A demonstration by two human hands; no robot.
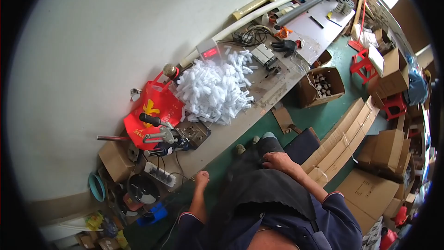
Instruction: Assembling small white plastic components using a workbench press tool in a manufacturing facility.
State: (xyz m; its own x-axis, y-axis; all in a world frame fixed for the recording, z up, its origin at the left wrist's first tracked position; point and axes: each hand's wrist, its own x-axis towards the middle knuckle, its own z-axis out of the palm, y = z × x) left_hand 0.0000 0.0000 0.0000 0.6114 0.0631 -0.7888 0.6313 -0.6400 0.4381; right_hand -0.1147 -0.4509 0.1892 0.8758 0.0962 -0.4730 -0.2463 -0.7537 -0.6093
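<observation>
My left hand (202,178) is closed beside the workbench's near edge, its fingers curled and nothing showing in them. Over my lap, my right hand (276,161) rests closed against the dark apron (263,190); what its fingers hold, if anything, is hidden. Ahead of the left hand, a hand-lever bench tool (160,134) with black grips is mounted on the workbench (226,140). Farther along lies a big heap of small clear plastic pieces (212,88), apart from both hands. A red bag (150,106) with yellow print leans between heap and wall.
A power strip (160,175) with cords sits left of the left hand. A black glove (285,46) and a grey metal device (263,54) lie farther up the bench. Right of me are long cardboard packs (344,141), an open carton (323,88) and red stools (363,66).
</observation>
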